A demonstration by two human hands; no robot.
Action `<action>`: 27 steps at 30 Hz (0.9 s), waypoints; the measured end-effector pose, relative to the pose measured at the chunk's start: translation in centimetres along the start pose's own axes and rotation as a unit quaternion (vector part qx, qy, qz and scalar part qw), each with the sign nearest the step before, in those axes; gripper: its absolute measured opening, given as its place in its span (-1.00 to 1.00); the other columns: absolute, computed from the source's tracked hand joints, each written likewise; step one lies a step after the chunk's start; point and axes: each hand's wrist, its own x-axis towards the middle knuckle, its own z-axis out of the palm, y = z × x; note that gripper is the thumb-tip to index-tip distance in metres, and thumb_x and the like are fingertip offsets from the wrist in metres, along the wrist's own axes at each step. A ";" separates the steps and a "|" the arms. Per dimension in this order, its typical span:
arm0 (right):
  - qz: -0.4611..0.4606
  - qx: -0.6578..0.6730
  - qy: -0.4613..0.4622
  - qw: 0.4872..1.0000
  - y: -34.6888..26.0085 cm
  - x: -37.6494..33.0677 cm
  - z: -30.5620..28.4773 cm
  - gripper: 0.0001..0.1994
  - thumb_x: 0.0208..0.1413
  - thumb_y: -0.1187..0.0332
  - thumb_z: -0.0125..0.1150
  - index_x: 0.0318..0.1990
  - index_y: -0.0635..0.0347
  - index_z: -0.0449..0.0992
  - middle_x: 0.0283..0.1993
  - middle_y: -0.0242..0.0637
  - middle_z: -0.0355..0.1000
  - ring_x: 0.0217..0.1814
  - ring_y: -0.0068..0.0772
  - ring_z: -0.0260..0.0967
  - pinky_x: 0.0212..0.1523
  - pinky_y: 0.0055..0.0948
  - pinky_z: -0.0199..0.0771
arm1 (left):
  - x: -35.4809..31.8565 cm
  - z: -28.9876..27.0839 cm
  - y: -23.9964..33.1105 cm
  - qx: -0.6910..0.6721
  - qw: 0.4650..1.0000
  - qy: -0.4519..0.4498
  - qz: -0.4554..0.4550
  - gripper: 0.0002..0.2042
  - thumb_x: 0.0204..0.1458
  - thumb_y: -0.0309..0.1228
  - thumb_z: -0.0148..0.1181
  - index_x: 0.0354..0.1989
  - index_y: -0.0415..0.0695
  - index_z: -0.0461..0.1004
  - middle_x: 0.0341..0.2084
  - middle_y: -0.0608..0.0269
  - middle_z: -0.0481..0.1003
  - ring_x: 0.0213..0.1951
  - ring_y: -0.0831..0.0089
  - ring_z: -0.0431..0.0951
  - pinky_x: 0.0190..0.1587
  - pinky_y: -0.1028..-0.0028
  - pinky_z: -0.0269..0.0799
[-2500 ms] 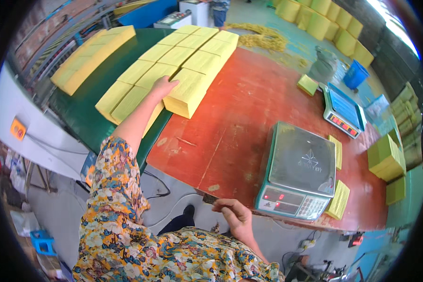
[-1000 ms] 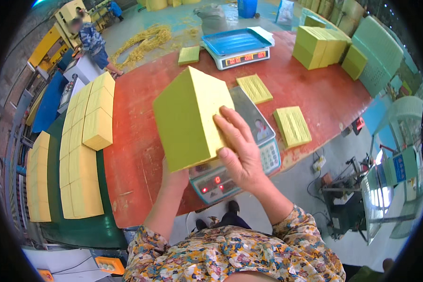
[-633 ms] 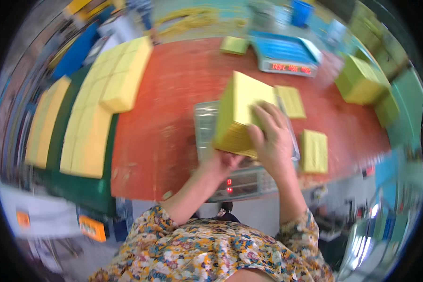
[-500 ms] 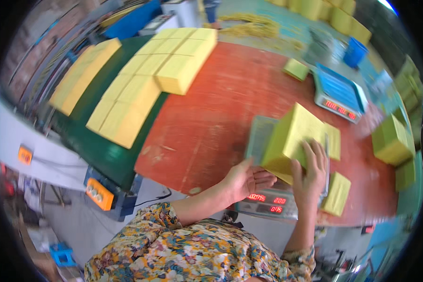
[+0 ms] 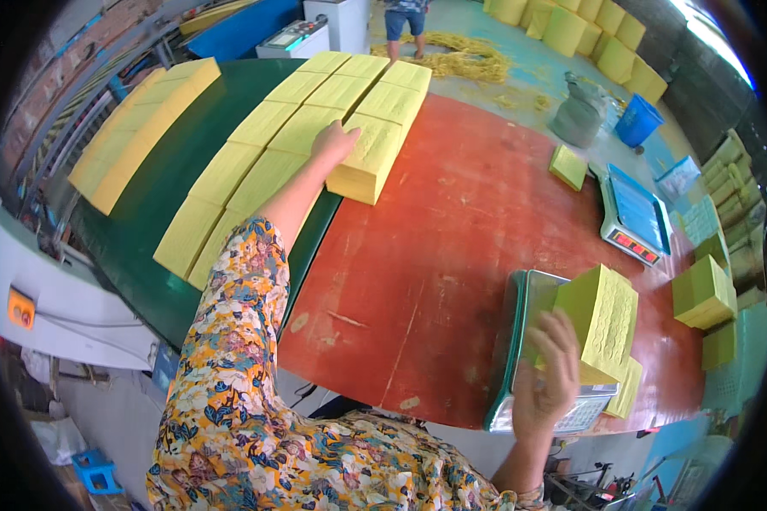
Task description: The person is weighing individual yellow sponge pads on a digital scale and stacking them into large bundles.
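So the yellow paper stack (image 5: pixel 601 319) is sitting on the near scale (image 5: pixel 528 341), on the right side of the red tabletop (image 5: pixel 452 247). It's tipped up on an edge rather than lying flat, broad face turned toward the person, long side running roughly away from them. The right hand (image 5: pixel 547 379) is flat against its near face, fingers spread, more steadying than gripping, which looks like why it stays propped at that tilt on the pan.

The left hand (image 5: pixel 334 143) is stretched way out, palm down on top of another paper stack (image 5: pixel 375 153) at the edge of the green belt (image 5: pixel 170 204). Grip is loose, fingers draped over the top, can't tell if they've curled under. That stack lies flat, long axis heading away toward the far end, lined up with the rows of yellow stacks (image 5: pixel 264 145) beside it.

Further right there's a second scale (image 5: pixel 635 217) with a blue top, plus green bundles (image 5: pixel 703 294) near the tabletop edge.
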 end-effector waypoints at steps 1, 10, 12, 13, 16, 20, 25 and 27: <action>-0.007 0.025 -0.011 1.000 -0.6 0.6 1.7 -0.63 -0.15 0.66 0.17 -0.08 0.29 0.54 0.10 -0.03 0.45 0.28 0.12 0.30 0.26 -0.06 0.29 | 1.4 0.7 -0.8 -0.007 0.996 -0.089 -0.024 -0.38 -0.01 -0.02 0.21 0.02 -0.37 0.43 -0.11 -0.20 0.54 -0.06 -0.02 0.56 0.03 0.17 0.44; -0.077 0.099 -0.016 0.992 0.3 10.0 16.7 -0.67 -0.03 0.53 0.23 -0.04 0.31 0.48 0.05 0.02 0.45 0.16 0.09 0.37 0.13 -0.14 0.43 | -3.4 1.8 0.7 -0.165 0.931 -0.315 0.082 -0.45 -0.01 -0.28 0.35 0.14 -0.27 0.37 -0.08 0.12 0.55 -0.03 0.37 0.52 0.03 0.41 0.40; -0.057 0.081 -0.011 0.995 1.8 11.2 18.1 -0.67 0.00 0.49 0.22 -0.03 0.31 0.47 0.06 0.01 0.45 0.15 0.07 0.37 0.12 -0.14 0.42 | -8.1 0.7 3.3 -0.264 0.837 -0.453 0.157 -0.42 -0.01 -0.30 0.35 0.19 -0.20 0.34 -0.02 0.12 0.52 0.03 0.37 0.48 0.10 0.40 0.35; -0.067 0.032 0.003 0.997 2.5 11.1 18.4 -0.66 0.02 0.44 0.22 -0.01 0.31 0.47 0.07 0.01 0.44 0.16 0.06 0.36 0.12 -0.13 0.42 | -10.2 0.3 4.8 -0.190 0.829 -0.479 0.218 -0.40 -0.02 -0.28 0.36 0.21 -0.19 0.33 -0.01 0.12 0.51 0.04 0.37 0.47 0.12 0.39 0.33; -0.031 -0.021 -0.070 0.997 4.8 8.3 17.0 -0.63 0.07 0.35 0.19 0.04 0.30 0.47 0.10 0.02 0.43 0.18 0.05 0.35 0.13 -0.13 0.41 | -16.7 -0.8 8.3 -0.066 0.771 -0.575 0.264 -0.32 -0.10 -0.21 0.41 0.22 -0.19 0.32 0.04 0.07 0.48 0.10 0.32 0.45 0.16 0.34 0.32; 0.215 0.203 -0.273 0.915 5.4 1.3 12.9 -0.54 0.11 0.25 0.18 0.12 0.33 0.42 0.00 0.07 0.49 0.04 0.13 0.45 0.04 -0.17 0.43 | -22.4 -2.7 9.4 0.008 0.744 -0.476 0.469 -0.25 -0.21 -0.19 0.47 0.21 -0.22 0.34 0.11 -0.04 0.43 0.20 0.12 0.38 0.25 0.28 0.27; 0.179 0.135 -0.271 0.936 1.5 -6.5 9.9 -0.52 0.11 0.23 0.23 0.14 0.31 0.39 0.01 0.09 0.47 0.04 0.10 0.45 0.03 -0.15 0.44 | -29.0 -7.3 5.9 -0.253 0.825 -0.472 0.180 -0.15 -0.09 -0.29 0.43 0.38 -0.19 0.11 0.32 0.02 0.22 0.34 0.21 0.22 0.32 0.27 0.19; 0.151 0.132 -0.270 0.942 0.5 -8.6 9.3 -0.52 0.12 0.22 0.23 0.14 0.30 0.39 0.00 0.08 0.47 0.03 0.09 0.45 0.02 -0.14 0.44 | -32.0 -9.1 4.8 -0.383 0.838 -0.384 0.064 -0.23 0.03 -0.37 0.31 0.41 -0.18 0.05 0.35 0.03 0.16 0.35 0.19 0.19 0.33 0.17 0.16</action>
